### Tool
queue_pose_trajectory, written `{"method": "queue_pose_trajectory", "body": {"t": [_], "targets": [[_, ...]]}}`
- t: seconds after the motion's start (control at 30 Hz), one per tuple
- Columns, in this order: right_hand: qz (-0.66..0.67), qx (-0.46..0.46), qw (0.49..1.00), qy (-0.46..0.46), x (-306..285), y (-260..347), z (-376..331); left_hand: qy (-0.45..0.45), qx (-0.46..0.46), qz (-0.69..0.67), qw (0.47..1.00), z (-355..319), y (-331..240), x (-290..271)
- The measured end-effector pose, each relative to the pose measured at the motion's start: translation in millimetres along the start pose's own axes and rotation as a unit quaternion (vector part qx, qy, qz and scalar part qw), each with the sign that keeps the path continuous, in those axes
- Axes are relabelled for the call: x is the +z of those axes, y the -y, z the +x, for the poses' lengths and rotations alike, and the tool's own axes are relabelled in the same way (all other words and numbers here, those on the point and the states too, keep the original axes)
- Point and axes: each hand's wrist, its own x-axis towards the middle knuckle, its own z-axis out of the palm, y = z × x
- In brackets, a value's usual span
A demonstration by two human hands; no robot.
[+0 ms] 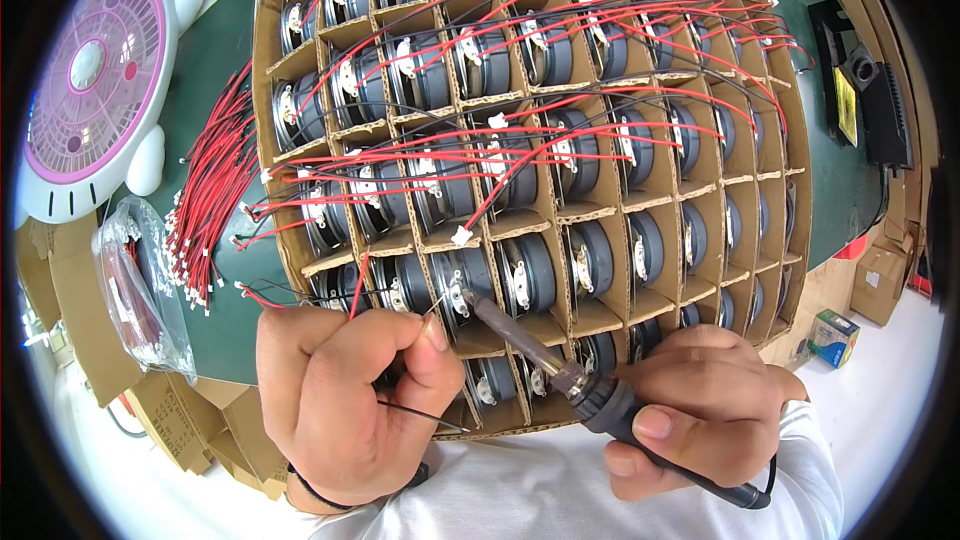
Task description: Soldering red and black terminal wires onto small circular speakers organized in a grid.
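Note:
My right hand (700, 410) is wrapped round the black handle of a soldering iron (520, 340). Its tip points up and left at the terminal strip of a round black speaker (470, 280) standing on edge in a cardboard compartment. Pinched between thumb and forefinger of my left hand (350, 390) is a thin wire (436, 306), its end close to that terminal strip. Whether the wire or the iron tip touches the terminal I cannot tell. A black wire end (425, 416) sticks out below my left fingers. A red wire (359, 285) rises behind that hand.
Many speakers fill the divided cardboard box (600, 315); red and black wires with white connectors lie across the far rows. On the green table (225, 340) are a bundle of red wires (215, 170), a plastic bag (145, 290) and a pink-white fan (95, 90). A black device (885, 120) stands right.

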Motion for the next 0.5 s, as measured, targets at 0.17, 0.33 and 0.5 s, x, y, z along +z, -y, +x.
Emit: {"method": "queue_pose_trajectory", "body": {"t": [0.17, 0.33, 0.5], "targets": [[-0.005, -0.004, 1.0, 0.0, 1.1, -0.7, -0.9, 0.002, 0.009, -0.001, 1.0, 0.4, 0.4, 0.2], [-0.006, 0.003, 1.0, 0.008, -1.3, 0.4, -0.5, -0.001, 0.008, 0.001, 1.0, 0.3, 0.3, 0.5], [-0.005, 0.008, 1.0, 0.018, -4.0, 1.6, -1.4, 0.001, 0.01, 0.014, 1.0, 0.5, 0.1, 0.6]]}}
